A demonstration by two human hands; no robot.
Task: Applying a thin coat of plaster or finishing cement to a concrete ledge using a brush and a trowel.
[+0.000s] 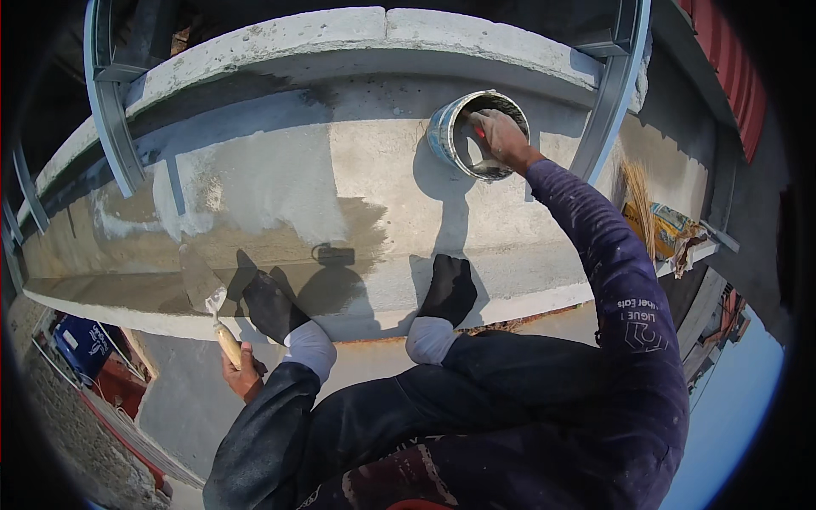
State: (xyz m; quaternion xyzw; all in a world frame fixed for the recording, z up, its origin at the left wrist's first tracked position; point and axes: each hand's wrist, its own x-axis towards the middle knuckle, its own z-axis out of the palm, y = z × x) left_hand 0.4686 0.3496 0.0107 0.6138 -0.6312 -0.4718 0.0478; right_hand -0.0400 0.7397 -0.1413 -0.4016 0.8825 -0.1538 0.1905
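Note:
My left hand [243, 372] is closed round the wooden handle of a pointing trowel [228, 342], at the left beside my knee. Its metal blade points away from me, over the wet grey ledge. My right hand [501, 138] reaches into the mouth of a round bucket [445, 136], gripping a tool with a red handle [478, 132]. The tool's working end is partly hidden inside the bucket, so its kind is unclear. The bucket's inner wall is smeared with grey material. Fresh, darker wet patches [357, 225] border the pale dry concrete surface [391, 161].
My feet in dark socks rest on the ledge [527, 289]. Metal uprights [110, 127] stand at left and right against a raised concrete edge [297, 41]. A straw brush [637, 204] and a yellow bag [667, 228] lie at the right. A blue container [82, 344] sits below left.

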